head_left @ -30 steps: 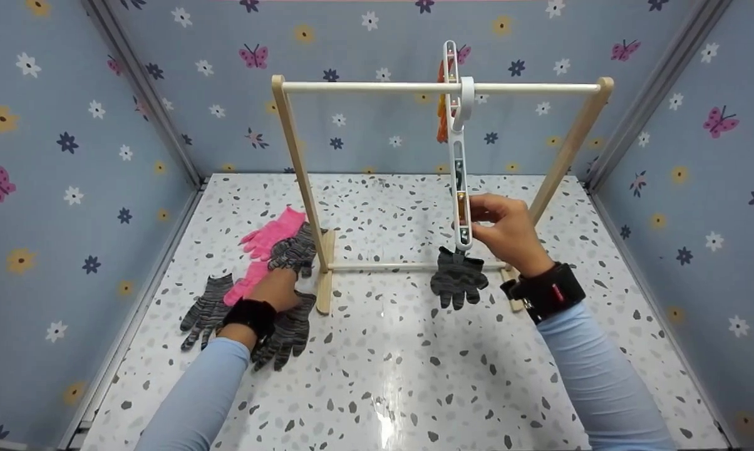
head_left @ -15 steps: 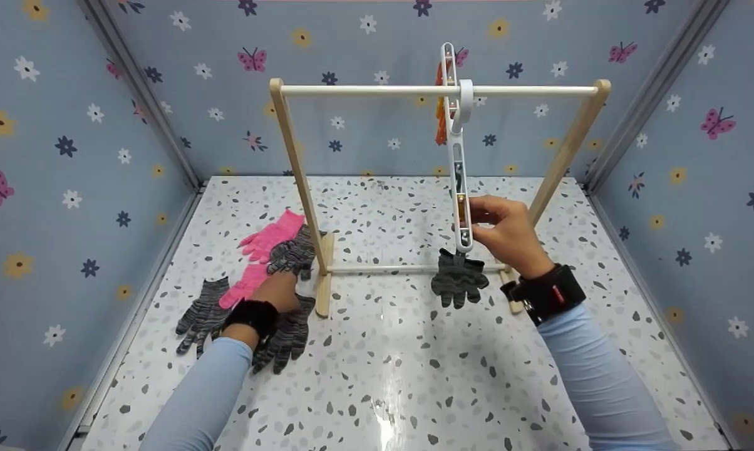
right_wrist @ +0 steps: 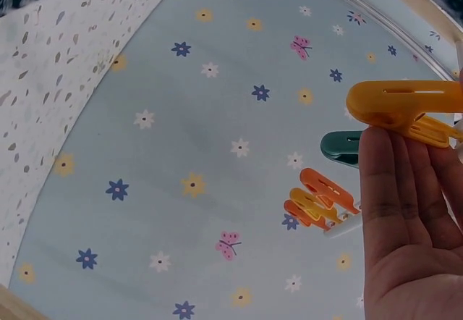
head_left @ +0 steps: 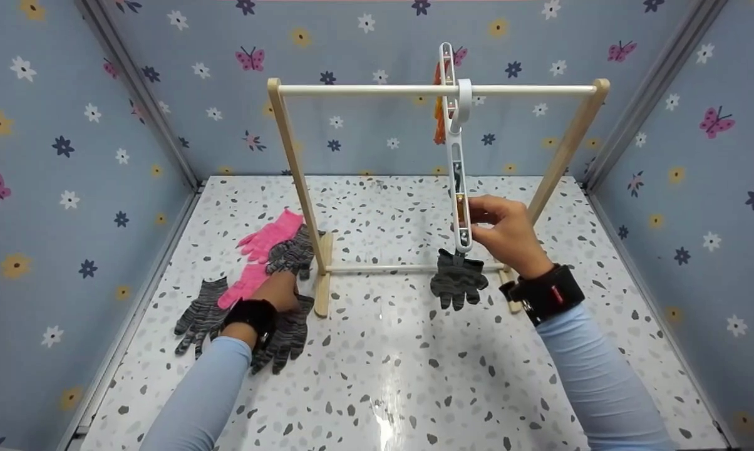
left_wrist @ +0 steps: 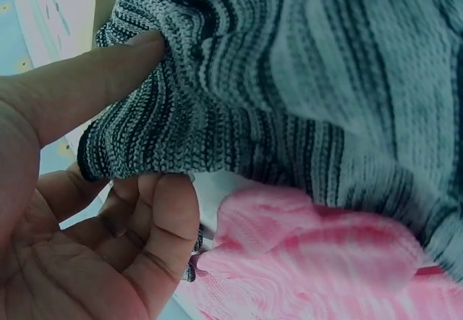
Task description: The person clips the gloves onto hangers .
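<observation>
Striped glove (left_wrist: pixel 239 139), left of the rack (head_left: pixel 364 90), is pinched in our left hand (head_left: pixel 277 292), apparently at pick-up and needing lifting next; whether our right hand (head_left: pixel 508 235) squeezes the yellow clip (right_wrist: pixel 398 104), we can't tell.

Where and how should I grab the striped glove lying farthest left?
I'd pinch the striped glove by its cuff, from above at the far side: it appears to lie flat, cuff end pointing away from you and exposed, digits spread toward you.

The striped glove (left_wrist: pixel 239 103) is matt knit, the hanger (head_left: pixel 453 139) smooth plastic.
</observation>
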`<action>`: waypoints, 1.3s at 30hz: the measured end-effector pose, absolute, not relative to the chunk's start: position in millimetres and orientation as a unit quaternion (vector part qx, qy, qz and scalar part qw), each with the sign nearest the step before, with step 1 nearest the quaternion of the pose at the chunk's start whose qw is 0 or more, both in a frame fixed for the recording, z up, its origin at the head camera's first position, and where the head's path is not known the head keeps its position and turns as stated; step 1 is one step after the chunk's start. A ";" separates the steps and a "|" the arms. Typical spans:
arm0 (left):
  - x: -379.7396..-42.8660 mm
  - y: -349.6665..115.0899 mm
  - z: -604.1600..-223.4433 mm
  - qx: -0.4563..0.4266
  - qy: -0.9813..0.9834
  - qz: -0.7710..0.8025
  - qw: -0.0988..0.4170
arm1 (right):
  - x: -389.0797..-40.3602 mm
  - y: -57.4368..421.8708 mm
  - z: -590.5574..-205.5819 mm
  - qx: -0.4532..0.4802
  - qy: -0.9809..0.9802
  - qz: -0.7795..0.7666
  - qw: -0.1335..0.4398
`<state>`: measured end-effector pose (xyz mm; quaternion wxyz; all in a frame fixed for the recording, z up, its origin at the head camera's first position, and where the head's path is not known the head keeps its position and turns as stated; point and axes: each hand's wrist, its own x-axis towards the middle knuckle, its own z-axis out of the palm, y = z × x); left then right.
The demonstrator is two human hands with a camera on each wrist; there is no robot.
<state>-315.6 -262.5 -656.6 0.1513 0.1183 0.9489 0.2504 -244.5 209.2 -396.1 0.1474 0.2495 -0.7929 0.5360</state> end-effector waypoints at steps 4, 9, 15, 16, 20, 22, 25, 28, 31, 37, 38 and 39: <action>-308.9 -261.7 -647.8 0.118 0.945 0.262 0.156 | -243.2 208.4 -394.1 0.245 -0.796 0.535 0.143; -296.1 -258.1 -627.3 0.115 0.948 0.247 0.164 | -242.5 207.1 -394.8 0.240 -0.796 0.537 0.144; -299.4 -258.7 -629.5 0.120 0.949 0.238 0.166 | -243.2 206.6 -397.5 0.252 -0.793 0.532 0.159; -301.5 -259.7 -632.2 0.121 0.950 0.236 0.167 | -242.9 206.4 -397.5 0.254 -0.793 0.531 0.160; -311.8 -264.7 -642.7 0.113 0.948 0.235 0.181 | -243.2 206.5 -398.3 0.260 -0.788 0.535 0.158; -317.9 -268.9 -648.8 0.116 0.945 0.241 0.187 | -243.3 206.8 -398.3 0.262 -0.788 0.534 0.158; -325.6 -275.8 -655.5 0.123 0.938 0.261 0.194 | -242.9 206.7 -397.3 0.264 -0.789 0.532 0.155; -332.0 -281.8 -659.2 0.133 0.932 0.276 0.193 | -242.7 206.2 -396.4 0.267 -0.790 0.530 0.154; -306.4 -267.0 -609.1 0.140 0.931 0.284 0.184 | -243.1 206.1 -396.0 0.270 -0.791 0.528 0.153; -263.9 -242.6 -528.7 0.152 0.925 0.303 0.171 | -241.0 204.0 -393.7 0.268 -0.796 0.520 0.156; -262.9 -241.8 -525.9 0.155 0.924 0.307 0.170 | -240.7 203.5 -393.5 0.267 -0.796 0.519 0.158; -261.9 -240.7 -523.5 0.157 0.923 0.309 0.169 | -240.6 203.1 -393.6 0.266 -0.797 0.518 0.161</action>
